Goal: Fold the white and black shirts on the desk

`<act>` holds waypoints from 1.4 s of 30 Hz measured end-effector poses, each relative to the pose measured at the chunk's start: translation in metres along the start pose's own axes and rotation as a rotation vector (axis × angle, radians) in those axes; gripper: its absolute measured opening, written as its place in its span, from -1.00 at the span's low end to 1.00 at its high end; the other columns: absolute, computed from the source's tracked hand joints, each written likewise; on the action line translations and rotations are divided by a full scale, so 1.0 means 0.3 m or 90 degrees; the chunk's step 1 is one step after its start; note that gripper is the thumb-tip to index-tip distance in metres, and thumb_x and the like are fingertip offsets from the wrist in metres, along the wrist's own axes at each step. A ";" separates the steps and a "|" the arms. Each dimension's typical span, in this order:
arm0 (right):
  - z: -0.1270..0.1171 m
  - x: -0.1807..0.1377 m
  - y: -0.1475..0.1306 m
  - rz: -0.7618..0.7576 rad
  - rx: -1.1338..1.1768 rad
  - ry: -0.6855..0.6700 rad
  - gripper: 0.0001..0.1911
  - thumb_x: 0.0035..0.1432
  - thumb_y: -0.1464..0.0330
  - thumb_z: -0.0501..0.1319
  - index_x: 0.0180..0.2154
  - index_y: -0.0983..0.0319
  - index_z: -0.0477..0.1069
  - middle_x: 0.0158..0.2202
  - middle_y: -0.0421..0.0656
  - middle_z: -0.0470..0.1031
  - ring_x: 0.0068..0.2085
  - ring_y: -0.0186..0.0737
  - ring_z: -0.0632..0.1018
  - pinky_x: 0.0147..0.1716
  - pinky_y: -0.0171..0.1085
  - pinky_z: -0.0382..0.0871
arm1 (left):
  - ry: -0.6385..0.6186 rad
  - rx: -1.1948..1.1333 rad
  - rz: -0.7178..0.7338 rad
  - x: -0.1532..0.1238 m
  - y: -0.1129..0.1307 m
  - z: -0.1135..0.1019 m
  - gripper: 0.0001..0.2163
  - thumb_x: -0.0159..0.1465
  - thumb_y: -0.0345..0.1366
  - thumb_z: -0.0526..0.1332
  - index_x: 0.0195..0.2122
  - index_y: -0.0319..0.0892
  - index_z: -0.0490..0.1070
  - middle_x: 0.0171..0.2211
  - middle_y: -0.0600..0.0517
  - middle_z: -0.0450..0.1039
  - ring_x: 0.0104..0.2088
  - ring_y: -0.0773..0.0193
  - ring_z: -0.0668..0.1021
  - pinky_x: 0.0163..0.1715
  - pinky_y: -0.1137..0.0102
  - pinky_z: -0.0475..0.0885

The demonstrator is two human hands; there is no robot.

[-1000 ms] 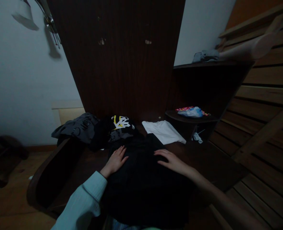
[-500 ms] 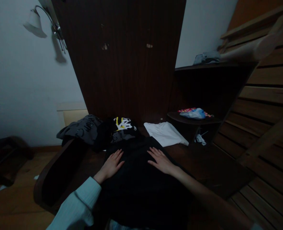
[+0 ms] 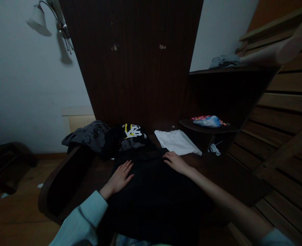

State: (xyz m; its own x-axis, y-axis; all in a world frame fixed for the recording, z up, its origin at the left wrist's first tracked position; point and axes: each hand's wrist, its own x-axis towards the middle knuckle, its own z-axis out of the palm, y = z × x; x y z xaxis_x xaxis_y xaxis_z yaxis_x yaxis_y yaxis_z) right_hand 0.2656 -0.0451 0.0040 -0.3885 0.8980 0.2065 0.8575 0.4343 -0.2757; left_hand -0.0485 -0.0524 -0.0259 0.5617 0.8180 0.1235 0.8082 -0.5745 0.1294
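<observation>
A black garment [image 3: 151, 194] lies spread over the dark wooden surface in front of me. My left hand [image 3: 118, 177] rests flat on its left side, fingers stretched and a little apart. At the garment's upper right edge is my right hand [image 3: 176, 162], palm down with fingers lightly bent, touching the cloth. Neither hand has anything gripped that shows. Just beyond lie a black garment with a white and yellow print [image 3: 132, 133] and a grey garment with dark lettering [image 3: 91, 135]. A folded white cloth [image 3: 177, 141] sits behind my right hand.
A dark wooden panel [image 3: 140, 75] rises at the back. To the right, a shelf [image 3: 186, 124] holds a plastic bag [image 3: 209, 121]; slatted wood [image 3: 284, 112] stands farther right. A curved wooden armrest [image 3: 56, 184] bounds the left. A wall lamp [image 3: 38, 22] hangs upper left.
My right hand has moved up and to the right along the black garment toward its far corner, its fingers more bent. My left hand stays nearly in place.
</observation>
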 end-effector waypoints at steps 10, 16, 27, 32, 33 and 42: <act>-0.101 0.154 0.010 0.026 -0.234 -0.196 -0.76 -0.06 0.44 0.22 -0.26 0.19 0.44 0.08 -0.02 0.20 0.10 0.02 0.17 0.00 -0.06 0.07 | -0.009 0.003 -0.004 0.005 0.001 0.000 -0.50 0.25 -0.07 -0.12 0.16 -0.22 0.02 0.19 -0.16 -0.03 0.18 0.11 0.08 0.10 0.16 0.08; -0.156 0.192 0.012 0.075 -0.324 -0.174 -0.72 0.05 0.55 0.03 -0.24 0.30 0.45 -0.07 0.11 0.34 0.03 0.06 0.27 0.02 0.07 -0.05 | 0.010 -0.015 0.006 0.005 -0.007 0.007 -0.50 0.24 -0.07 -0.09 0.15 -0.21 0.03 0.19 -0.16 -0.02 0.17 0.10 0.09 0.09 0.15 0.09; -0.029 -0.039 -0.065 -0.104 -0.136 -0.099 -0.44 0.12 0.08 -0.02 0.08 0.23 0.17 0.18 0.01 0.06 0.18 -0.05 0.08 0.11 -0.06 -0.05 | 0.021 -0.032 -0.004 0.004 -0.007 0.014 -0.51 0.24 -0.08 -0.08 0.15 -0.20 0.04 0.18 -0.15 0.01 0.17 0.10 0.11 0.09 0.14 0.09; 0.049 -0.133 -0.015 -0.057 -0.015 -0.126 -0.40 0.15 0.04 -0.12 0.16 0.14 -0.03 0.24 -0.09 -0.10 0.22 -0.12 -0.06 0.14 -0.03 -0.13 | 0.026 -0.024 -0.005 0.006 -0.008 0.019 -0.50 0.24 -0.07 -0.10 0.15 -0.20 0.05 0.18 -0.15 0.01 0.17 0.10 0.11 0.08 0.14 0.10; 0.054 -0.136 -0.004 -0.044 -0.006 -0.120 -0.40 0.15 0.04 -0.13 0.17 0.13 -0.04 0.24 -0.10 -0.11 0.23 -0.14 -0.08 0.15 -0.03 -0.14 | 0.030 -0.023 -0.005 0.006 -0.008 0.018 -0.50 0.24 -0.07 -0.10 0.15 -0.20 0.05 0.18 -0.15 0.02 0.16 0.10 0.12 0.08 0.13 0.10; 0.068 -0.135 0.006 -0.044 0.015 -0.057 -0.42 0.13 0.04 -0.09 0.13 0.14 0.06 0.21 -0.09 0.01 0.21 -0.15 0.02 0.14 -0.06 -0.07 | 0.070 -0.008 -0.005 0.002 0.007 0.005 -0.54 0.23 -0.10 -0.06 0.11 -0.19 0.11 0.15 -0.14 0.10 0.14 0.11 0.18 0.07 0.16 0.13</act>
State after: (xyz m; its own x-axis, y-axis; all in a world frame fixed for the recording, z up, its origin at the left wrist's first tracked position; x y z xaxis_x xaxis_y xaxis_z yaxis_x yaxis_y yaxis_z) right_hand 0.2760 -0.0791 -0.0239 -0.4763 0.8677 0.1419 0.8195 0.4966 -0.2861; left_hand -0.0462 -0.0533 -0.0270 0.5324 0.8147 0.2300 0.8096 -0.5694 0.1427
